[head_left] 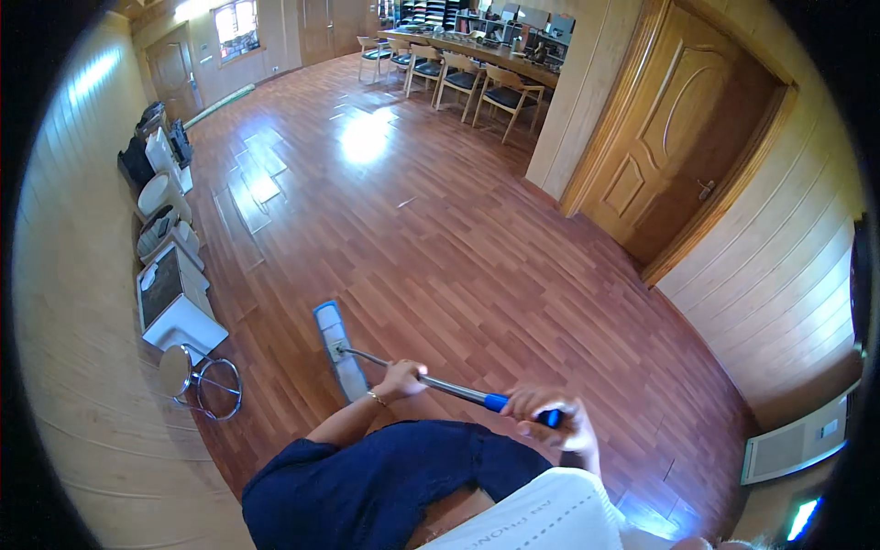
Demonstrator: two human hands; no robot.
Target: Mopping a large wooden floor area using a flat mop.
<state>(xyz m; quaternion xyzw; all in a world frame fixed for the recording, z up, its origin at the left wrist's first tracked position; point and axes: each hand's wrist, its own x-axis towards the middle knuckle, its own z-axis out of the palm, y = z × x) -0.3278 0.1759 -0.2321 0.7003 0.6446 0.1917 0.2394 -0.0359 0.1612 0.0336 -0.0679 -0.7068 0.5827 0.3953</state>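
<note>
A flat mop (346,369) with a blue-edged rectangular head lies on the wooden floor (440,266), just ahead and to the left of my body. From its centre joint a silver pole runs to the right, toward me. Closed around the lower part of this pole is my left hand (401,379), with a bracelet at the wrist. My right hand (550,417) wraps the blue and black grip at the pole's upper end, its fingers slightly blurred. The pole slants across my front.
Along the left wall stand a round stool (209,390), a white cabinet (190,316) and several seats and bags. Several wooden chairs (507,96) line a long table (467,48) at the back. A closed wooden door (683,137) is on the right; a white appliance (793,445) stands at lower right.
</note>
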